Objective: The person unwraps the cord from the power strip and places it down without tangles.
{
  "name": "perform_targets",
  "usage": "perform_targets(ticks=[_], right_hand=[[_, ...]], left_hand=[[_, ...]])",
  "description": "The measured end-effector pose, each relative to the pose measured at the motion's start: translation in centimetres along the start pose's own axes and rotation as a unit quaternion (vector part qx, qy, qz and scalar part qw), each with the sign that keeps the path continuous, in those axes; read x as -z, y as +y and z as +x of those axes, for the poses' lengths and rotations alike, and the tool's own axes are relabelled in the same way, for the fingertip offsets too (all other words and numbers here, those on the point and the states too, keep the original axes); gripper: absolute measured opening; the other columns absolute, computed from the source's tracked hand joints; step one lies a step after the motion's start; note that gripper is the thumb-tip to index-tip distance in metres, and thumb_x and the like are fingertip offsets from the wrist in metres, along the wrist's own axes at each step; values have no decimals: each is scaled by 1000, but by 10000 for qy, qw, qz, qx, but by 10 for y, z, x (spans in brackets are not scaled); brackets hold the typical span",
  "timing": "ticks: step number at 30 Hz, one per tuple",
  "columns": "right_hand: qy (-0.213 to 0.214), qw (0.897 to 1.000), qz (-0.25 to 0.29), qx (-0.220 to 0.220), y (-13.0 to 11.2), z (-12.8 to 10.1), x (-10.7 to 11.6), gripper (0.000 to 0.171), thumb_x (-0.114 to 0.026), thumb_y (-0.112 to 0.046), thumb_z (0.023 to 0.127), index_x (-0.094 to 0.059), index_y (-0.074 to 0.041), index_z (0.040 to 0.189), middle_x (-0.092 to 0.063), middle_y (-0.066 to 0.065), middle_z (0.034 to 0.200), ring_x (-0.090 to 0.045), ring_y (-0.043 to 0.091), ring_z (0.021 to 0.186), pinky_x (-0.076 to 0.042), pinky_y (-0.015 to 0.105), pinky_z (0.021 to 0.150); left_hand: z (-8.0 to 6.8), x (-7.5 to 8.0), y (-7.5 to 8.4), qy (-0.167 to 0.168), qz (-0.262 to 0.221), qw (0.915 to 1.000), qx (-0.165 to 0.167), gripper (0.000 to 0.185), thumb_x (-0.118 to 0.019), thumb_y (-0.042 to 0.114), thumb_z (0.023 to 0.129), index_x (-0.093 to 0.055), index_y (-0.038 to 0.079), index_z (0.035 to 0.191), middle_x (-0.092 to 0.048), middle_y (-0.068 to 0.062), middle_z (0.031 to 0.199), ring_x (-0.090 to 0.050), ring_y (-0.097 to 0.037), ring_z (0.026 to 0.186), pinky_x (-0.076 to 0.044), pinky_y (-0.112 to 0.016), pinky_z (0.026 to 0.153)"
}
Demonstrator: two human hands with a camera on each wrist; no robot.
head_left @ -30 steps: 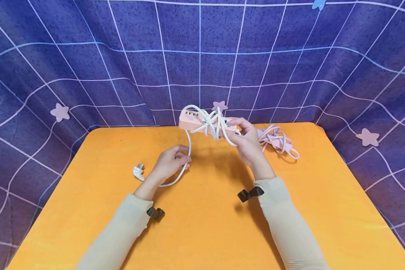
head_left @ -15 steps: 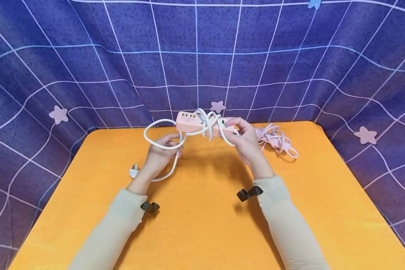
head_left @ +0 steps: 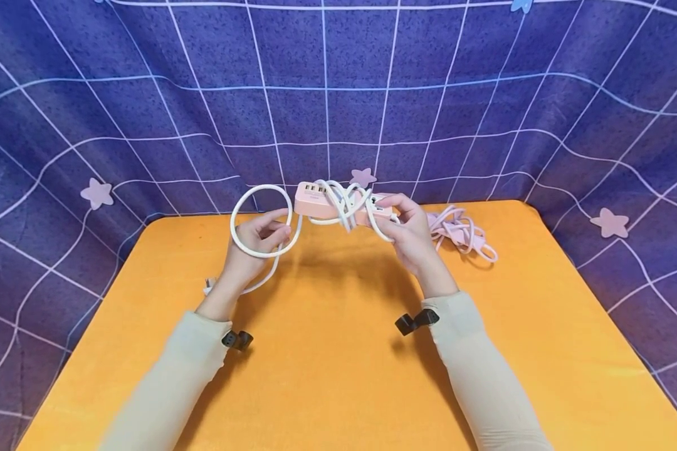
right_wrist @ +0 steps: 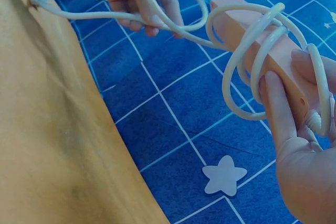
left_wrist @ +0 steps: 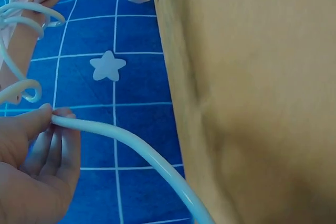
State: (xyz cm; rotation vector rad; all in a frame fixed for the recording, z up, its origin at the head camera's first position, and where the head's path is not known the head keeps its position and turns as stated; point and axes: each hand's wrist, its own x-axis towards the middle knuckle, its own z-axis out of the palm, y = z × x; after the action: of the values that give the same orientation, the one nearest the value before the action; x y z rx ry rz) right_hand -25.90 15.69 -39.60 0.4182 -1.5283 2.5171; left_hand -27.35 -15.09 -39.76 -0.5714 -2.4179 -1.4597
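Observation:
My right hand grips one end of a pink power strip, held up above the table. Several turns of its white cord are wound around the strip's middle. In the head view my left hand is to the left of the strip, pinching the cord between thumb and fingers, as the left wrist view shows close up. A loose loop of cord stands around that hand. The cord's tail runs down to a white plug, partly hidden behind the left wrist.
A second pink power strip, wrapped in its own pale pink cord, lies on the orange table behind my right hand. A blue curtain with white grid lines and stars surrounds the table's back and sides.
My left hand has moved left and up with the cord, and a wide loop has come off the strip's left end. The plug has shifted left. My right hand stays nearly still.

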Motion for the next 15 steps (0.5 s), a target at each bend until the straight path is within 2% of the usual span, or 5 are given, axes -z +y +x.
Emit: perform_targets(ticks=[8, 11, 15], right_hand=[[23, 10000, 43, 0, 0, 0, 0, 42, -64, 25, 87, -74, -16, 94, -68, 4, 121, -70, 13, 94, -60, 21, 75], [12, 10000, 33, 1, 0, 1, 1, 42, -64, 24, 87, -74, -16, 94, -68, 3, 121, -69, 13, 96, -59, 21, 76], [-4, 10000, 57, 28, -1, 1, 1, 42, -64, 24, 87, -75, -16, 95, -67, 4, 122, -68, 13, 99, -60, 21, 77]], left_hand=[[5, 15, 6, 409, 600, 9969, -311, 33, -80, 15, 97, -77, 13, 129, -80, -9, 97, -70, -1, 81, -53, -12, 74], [8, 23, 9, 565, 858, 9924, -683, 31, -81, 13, 96, -79, 13, 127, -81, -8, 96, -68, 2, 79, -52, -10, 72], [11, 33, 11, 649, 1244, 9805, -1379, 26, -83, 10, 93, -82, 12, 119, -80, -6, 95, -64, 0, 78, -49, -9, 70]])
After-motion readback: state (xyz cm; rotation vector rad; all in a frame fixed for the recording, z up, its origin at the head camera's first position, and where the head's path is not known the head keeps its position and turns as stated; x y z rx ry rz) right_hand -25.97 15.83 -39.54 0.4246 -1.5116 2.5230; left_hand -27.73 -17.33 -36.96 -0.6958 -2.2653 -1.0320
